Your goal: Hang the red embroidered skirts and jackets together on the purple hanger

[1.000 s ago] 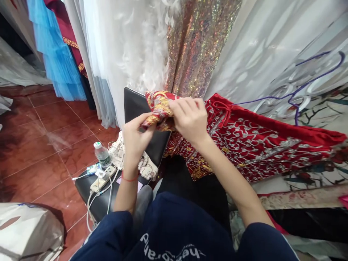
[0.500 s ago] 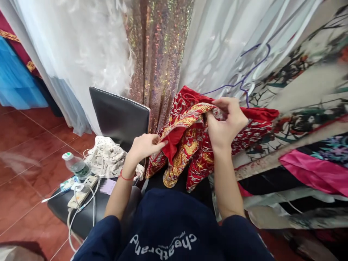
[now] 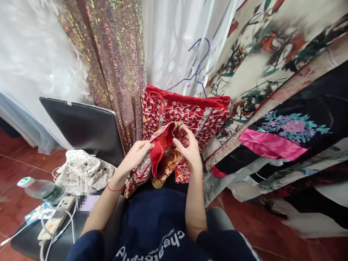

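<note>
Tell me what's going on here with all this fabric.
A seated person is working on a red embroidered garment that hangs on a purple hanger among other hanging clothes. The left hand pinches a folded edge of the red cloth, and the right hand grips the bunched fabric beside it, turning up the plain red lining. On a black seat to the left lie a water bottle, a power strip and a white spotted bag.

Red garment (image 3: 187,112), silver-gold embroidery; glittering gold sequin curtain (image 3: 114,65); pink cloth (image 3: 269,145).
</note>
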Motion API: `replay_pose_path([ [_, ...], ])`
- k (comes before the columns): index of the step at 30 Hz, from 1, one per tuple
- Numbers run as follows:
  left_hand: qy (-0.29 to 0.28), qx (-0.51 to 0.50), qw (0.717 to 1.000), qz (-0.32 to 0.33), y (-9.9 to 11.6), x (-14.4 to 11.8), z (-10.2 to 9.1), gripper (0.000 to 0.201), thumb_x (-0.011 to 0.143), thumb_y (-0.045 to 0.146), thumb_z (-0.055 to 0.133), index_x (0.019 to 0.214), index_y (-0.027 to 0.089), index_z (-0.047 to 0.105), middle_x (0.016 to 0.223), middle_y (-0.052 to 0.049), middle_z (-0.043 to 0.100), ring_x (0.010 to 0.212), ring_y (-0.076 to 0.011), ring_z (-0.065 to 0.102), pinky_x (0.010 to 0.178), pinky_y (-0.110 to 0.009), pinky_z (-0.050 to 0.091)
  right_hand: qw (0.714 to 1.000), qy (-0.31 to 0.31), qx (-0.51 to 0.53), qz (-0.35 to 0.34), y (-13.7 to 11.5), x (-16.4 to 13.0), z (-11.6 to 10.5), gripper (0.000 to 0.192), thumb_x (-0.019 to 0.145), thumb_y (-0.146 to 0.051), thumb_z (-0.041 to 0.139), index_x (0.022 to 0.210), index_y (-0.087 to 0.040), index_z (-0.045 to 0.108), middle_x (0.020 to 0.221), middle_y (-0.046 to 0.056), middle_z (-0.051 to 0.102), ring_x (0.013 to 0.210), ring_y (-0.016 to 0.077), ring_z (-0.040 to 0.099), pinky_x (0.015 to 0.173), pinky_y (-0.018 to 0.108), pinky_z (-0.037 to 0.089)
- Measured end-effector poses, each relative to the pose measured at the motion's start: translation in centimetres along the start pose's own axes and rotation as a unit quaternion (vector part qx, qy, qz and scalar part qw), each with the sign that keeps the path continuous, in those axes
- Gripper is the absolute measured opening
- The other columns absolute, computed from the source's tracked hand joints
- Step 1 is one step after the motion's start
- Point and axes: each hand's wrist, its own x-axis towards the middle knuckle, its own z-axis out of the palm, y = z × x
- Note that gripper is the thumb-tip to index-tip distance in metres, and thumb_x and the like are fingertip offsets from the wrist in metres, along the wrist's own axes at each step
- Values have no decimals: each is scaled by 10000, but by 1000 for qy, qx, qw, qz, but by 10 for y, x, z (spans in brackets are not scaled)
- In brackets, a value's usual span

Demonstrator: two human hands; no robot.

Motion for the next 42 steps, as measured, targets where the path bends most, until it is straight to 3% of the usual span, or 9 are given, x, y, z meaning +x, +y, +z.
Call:
replay_pose_path([
  [3, 40, -23, 999, 0, 0, 5, 12, 325, 781, 457, 512, 607, 205, 403, 565, 33, 392, 534, -103, 315, 528, -260, 268, 998, -50, -43, 26, -2, 1, 10, 789, 840, -544, 657, 1473, -174, 366, 1522, 226, 468, 1410, 350, 455, 1141, 551, 362],
  [6, 72, -30, 997, 14, 0, 9, 16, 333, 771, 438, 517, 581, 207, 372, 550, 36, 357, 529, -99, 292, 526, -259, 263, 986, -34, -130, 94, -5, 16, 34, 543, 925, -347, 533, 1405, -116, 428, 1379, 246, 571, 1274, 348, 569, 1044, 524, 451],
  [10, 117, -20, 992, 29, -4, 14, 8, 328, 823, 424, 504, 611, 203, 384, 574, 37, 355, 543, -100, 290, 536, -256, 270, 962, -203, -171, 57, -3, 56, 64, 307, 917, -178, 482, 1182, -94, 614, 1178, 232, 667, 1093, 328, 657, 956, 439, 498],
  [15, 168, 33, 984, 51, -7, 13, 1, 345, 926, 435, 462, 686, 188, 467, 646, 20, 464, 598, -116, 380, 585, -258, 336, 913, -398, -54, -75, -7, 112, 94, 193, 913, -178, 544, 1040, -152, 687, 1088, 89, 744, 1015, 217, 677, 965, 308, 493],
  [20, 198, 104, 971, 79, 6, 18, -3, 405, 967, 429, 461, 642, 195, 407, 599, 29, 420, 570, -108, 363, 567, -264, 320, 841, -497, 148, -155, -28, 155, 148, 265, 953, -223, 476, 1092, -119, 677, 1117, 73, 749, 1053, 213, 671, 995, 364, 511],
  [25, 315, 124, 931, 133, 39, 46, -49, 375, 956, 417, 512, 659, 192, 468, 596, 33, 441, 558, -106, 373, 553, -259, 316, 826, -465, 197, -251, -71, 226, 187, 282, 952, -254, 476, 1108, -124, 671, 1178, 72, 731, 1104, 227, 649, 1009, 387, 506],
  [31, 413, 115, 882, 196, 87, 65, -99, 311, 954, 406, 492, 723, 202, 533, 684, 23, 520, 640, -121, 452, 625, -254, 367, 882, -284, -22, -376, -133, 337, 147, 265, 940, -187, 460, 1068, -175, 691, 1057, 27, 743, 1005, 205, 653, 936, 334, 485],
  [34, 419, 213, 864, 181, 93, 82, -95, 293, 947, 352, 463, 696, 200, 463, 667, 22, 469, 632, -121, 408, 634, -266, 327, 893, -217, -159, -361, -146, 362, 134, 285, 923, -174, 482, 1119, -205, 686, 1100, 53, 744, 1048, 238, 650, 886, 348, 482],
  [42, 290, 390, 874, 5, 41, 118, -47, 333, 901, 331, 439, 625, 211, 296, 637, -9, 469, 609, -147, 408, 617, -292, 242, 798, -333, -428, -264, -98, 327, 123, 316, 934, -115, 471, 1077, -162, 749, 1136, 180, 741, 1091, 266, 693, 833, 325, 466],
])
